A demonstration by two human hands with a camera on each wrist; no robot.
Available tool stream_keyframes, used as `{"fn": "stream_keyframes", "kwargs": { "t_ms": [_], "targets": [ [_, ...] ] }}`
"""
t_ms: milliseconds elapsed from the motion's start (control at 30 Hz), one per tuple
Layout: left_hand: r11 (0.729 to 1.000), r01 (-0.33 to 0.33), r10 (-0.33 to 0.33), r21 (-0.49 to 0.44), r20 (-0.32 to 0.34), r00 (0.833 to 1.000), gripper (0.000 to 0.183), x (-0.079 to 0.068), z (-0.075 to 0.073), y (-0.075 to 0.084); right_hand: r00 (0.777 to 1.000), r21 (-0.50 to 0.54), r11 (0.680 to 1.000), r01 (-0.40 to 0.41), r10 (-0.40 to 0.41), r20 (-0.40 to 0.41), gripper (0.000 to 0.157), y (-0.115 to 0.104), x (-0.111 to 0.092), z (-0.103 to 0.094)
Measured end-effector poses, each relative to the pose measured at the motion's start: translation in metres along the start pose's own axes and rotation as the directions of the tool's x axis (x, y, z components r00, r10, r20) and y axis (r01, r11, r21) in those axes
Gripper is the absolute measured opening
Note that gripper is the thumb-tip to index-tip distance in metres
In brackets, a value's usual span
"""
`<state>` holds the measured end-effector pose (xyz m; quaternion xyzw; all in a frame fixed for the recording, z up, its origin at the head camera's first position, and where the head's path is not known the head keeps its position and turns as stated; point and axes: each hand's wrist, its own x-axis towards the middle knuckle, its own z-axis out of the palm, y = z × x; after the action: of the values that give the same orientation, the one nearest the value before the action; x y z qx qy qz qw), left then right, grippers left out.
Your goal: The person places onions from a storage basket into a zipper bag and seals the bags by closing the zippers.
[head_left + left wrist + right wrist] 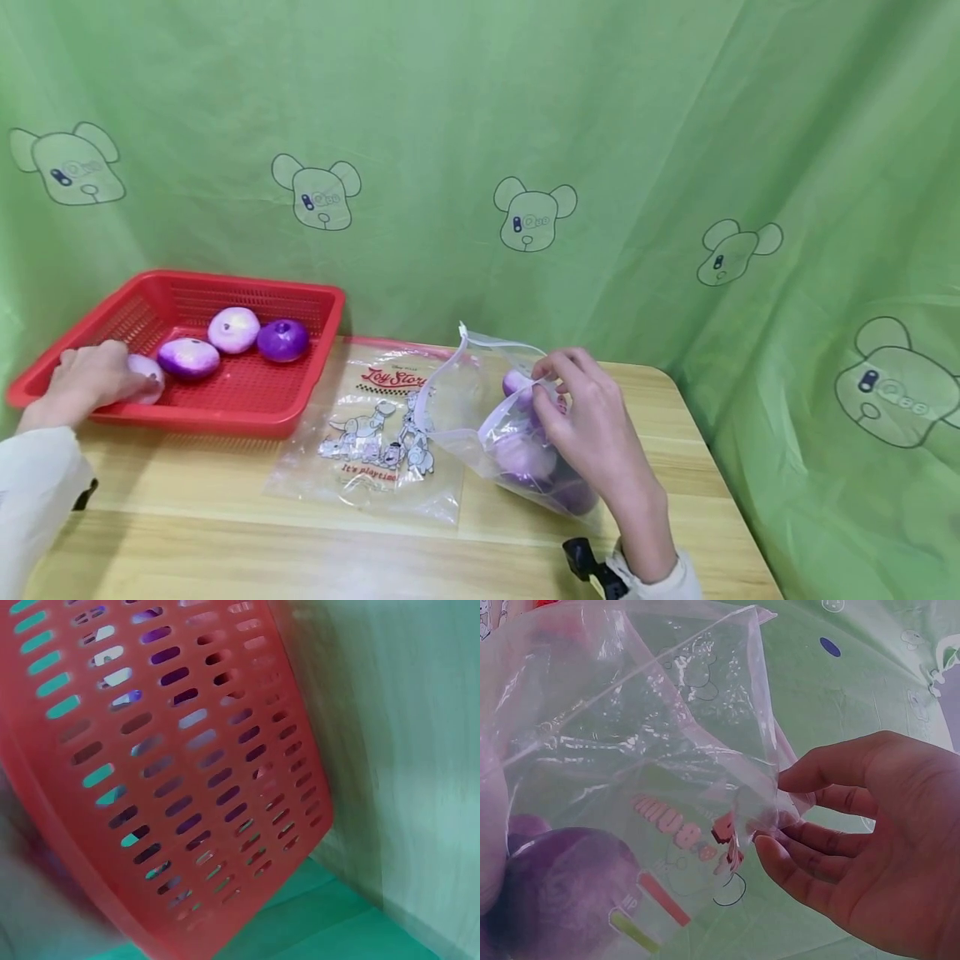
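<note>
In the head view my left hand (92, 375) reaches over the near left side of the red basket (255, 423), fingers curled round a pale purple-and-white onion (150, 379). Three more onions lie in the basket, the rightmost a deep purple one (282, 340). My right hand (588, 412) pinches the rim of a clear plastic bag (468, 458), whose mouth gapes toward the left. Several purple onions (577, 889) show through the bag's wall in the right wrist view. The basket's slotted side (187, 750) hides the left fingers in the left wrist view.
A flat clear bag with printed cartoon figures (375, 433) lies between the basket and the upright bag. The wooden table (300, 542) has its right edge beyond my right hand. A green curtain (435, 125) with bear-head outlines hangs behind and at the right.
</note>
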<state>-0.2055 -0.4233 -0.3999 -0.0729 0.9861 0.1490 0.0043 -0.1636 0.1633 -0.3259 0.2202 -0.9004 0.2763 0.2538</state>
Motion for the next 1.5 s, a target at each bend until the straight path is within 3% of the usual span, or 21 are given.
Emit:
{"fn": "stream_keyframes", "kwargs": {
  "t_ms": [133, 200, 367, 567, 700, 800, 900, 1167, 1500],
  "targets": [
    [0.999, 0.034, -0.038, -0.04, -0.103, 0.994, 0.048, -0.008, -0.003, 0.002, 1.0, 0.004, 1.0, -0.001, 0.001, 0.003, 0.013, 0.0, 0.0, 0.001],
    [0.997, 0.028, -0.042, -0.075, -0.189, 0.981, 0.057, -0.012, 0.0, 0.004, 1.0, -0.001, 1.0, 0.003, -0.003, 0.009, 0.013, 0.0, 0.001, 0.001],
    [0.99, -0.049, -0.005, -0.134, -0.379, 0.925, 0.07, -0.016, 0.008, 0.015, 1.0, -0.008, 1.0, 0.016, -0.016, 0.021, 0.015, 0.0, 0.001, 0.002],
    [0.978, -0.164, 0.081, -0.126, -0.495, 0.865, 0.065, -0.013, 0.01, 0.034, 1.0, -0.003, 1.0, 0.015, -0.015, 0.012, 0.015, 0.002, 0.0, 0.002],
    [0.964, -0.245, 0.143, -0.107, -0.567, 0.811, 0.059, -0.013, 0.012, 0.05, 1.0, -0.002, 1.0, 0.014, -0.014, 0.009, 0.014, 0.003, -0.001, 0.002],
    [0.949, -0.3, 0.188, -0.091, -0.602, 0.776, 0.056, -0.012, 0.012, 0.063, 1.0, 0.0, 1.0, 0.01, -0.01, 0.009, 0.014, 0.003, 0.0, 0.002],
    [0.937, -0.341, 0.225, -0.076, -0.617, 0.754, 0.054, -0.012, 0.013, 0.077, 1.0, 0.005, 1.0, 0.009, -0.01, 0.008, 0.014, 0.003, 0.0, 0.002],
    [0.906, -0.417, 0.279, -0.069, -0.644, 0.712, 0.056, -0.02, 0.019, 0.113, 1.0, 0.012, 0.999, 0.029, -0.029, 0.002, 0.014, 0.003, 0.001, 0.002],
    [0.856, -0.5, 0.282, -0.13, -0.693, 0.663, 0.059, -0.031, 0.022, 0.165, 1.0, 0.015, 1.0, 0.027, -0.027, 0.004, 0.013, 0.002, 0.001, 0.002]
  ]
}}
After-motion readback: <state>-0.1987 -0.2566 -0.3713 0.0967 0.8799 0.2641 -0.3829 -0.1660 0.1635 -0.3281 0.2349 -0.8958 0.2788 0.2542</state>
